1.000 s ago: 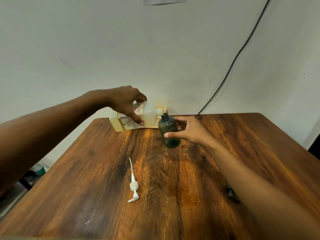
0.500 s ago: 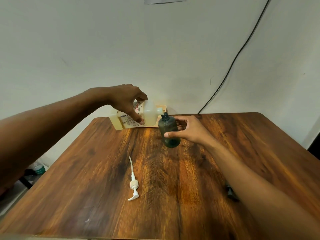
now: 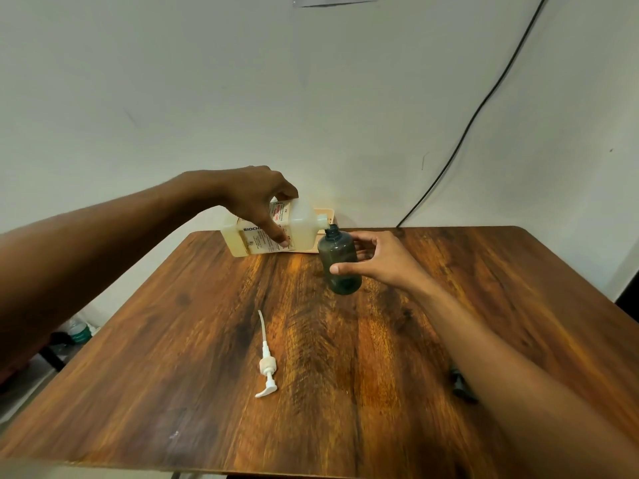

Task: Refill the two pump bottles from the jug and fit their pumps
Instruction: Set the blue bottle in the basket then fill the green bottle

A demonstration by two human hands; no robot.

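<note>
My left hand (image 3: 257, 198) grips a pale yellowish jug (image 3: 301, 229) with a printed label, tipped on its side so its spout meets the open neck of a dark green bottle (image 3: 339, 261). The bottle stands upright at the far middle of the wooden table (image 3: 207, 357), and my right hand (image 3: 377, 261) wraps around it from the right. A white pump (image 3: 267, 364) with its long tube lies flat on the table, nearer to me. A small dark object (image 3: 461, 387), mostly hidden behind my right forearm, lies at the right.
A beige tray-like thing (image 3: 326, 216) sits behind the jug against the white wall. A black cable (image 3: 477, 112) runs down the wall to the table's back edge. Beyond the table's left edge, low on the floor, stands a green-banded container (image 3: 77, 331).
The jug has tipped slightly further over, its spout staying at the bottle's neck. Both hands have kept their grips and places.
</note>
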